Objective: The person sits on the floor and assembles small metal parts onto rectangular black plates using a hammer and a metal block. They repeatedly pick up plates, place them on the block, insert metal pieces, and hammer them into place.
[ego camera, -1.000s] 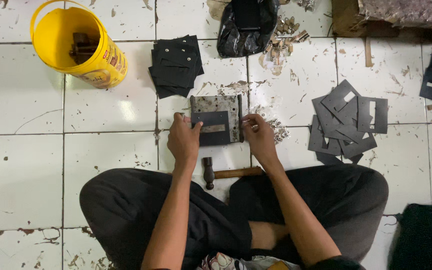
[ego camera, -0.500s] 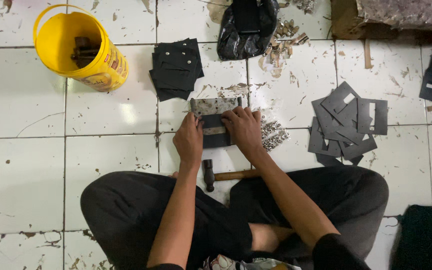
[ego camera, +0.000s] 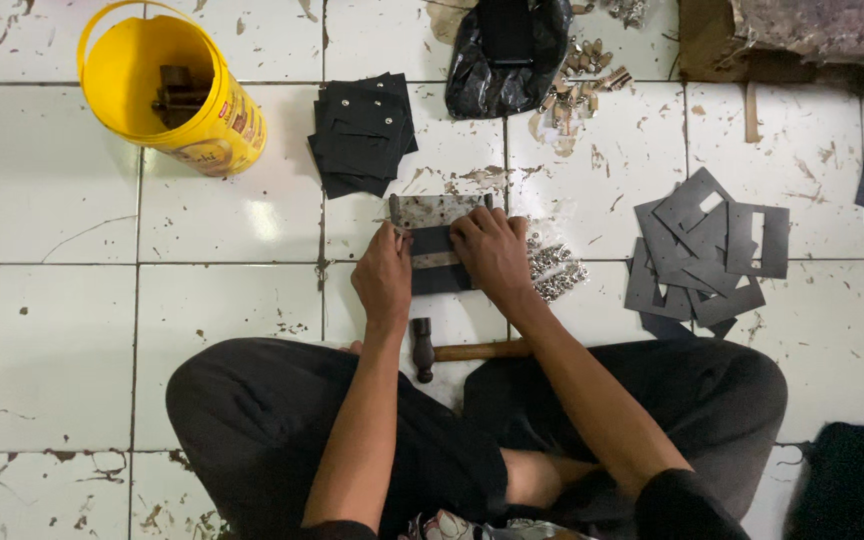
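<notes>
Both hands press a flat dark rectangular piece [ego camera: 439, 262] onto a worn grey metal block [ego camera: 439, 211] on the white tiled floor [ego camera: 232, 300] — left hand [ego camera: 384, 277] fingers curled at its edge, right hand [ego camera: 492, 250] spread flat — a wooden-handled hammer [ego camera: 467, 352] lying just behind.

Floor [ego camera: 232, 300], items as you sat on it:
- Metal plate [ego camera: 439, 210]: directly before you; a flat piece [ego camera: 439, 268] lay on its near side under your left hand [ego camera: 384, 280] and right hand [ego camera: 492, 255].
- Hammer [ego camera: 457, 351]: between the plate and your legs.
- Small metal fittings [ego camera: 555, 272]: just right of your right hand.
- Stack of squares [ego camera: 360, 135]: behind the plate, slightly left.
- Bucket [ego camera: 167, 95]: far left, behind.
- Bag [ego camera: 507, 50]: behind the plate.
- Cut-out pieces [ego camera: 707, 255]: well right.
</notes>
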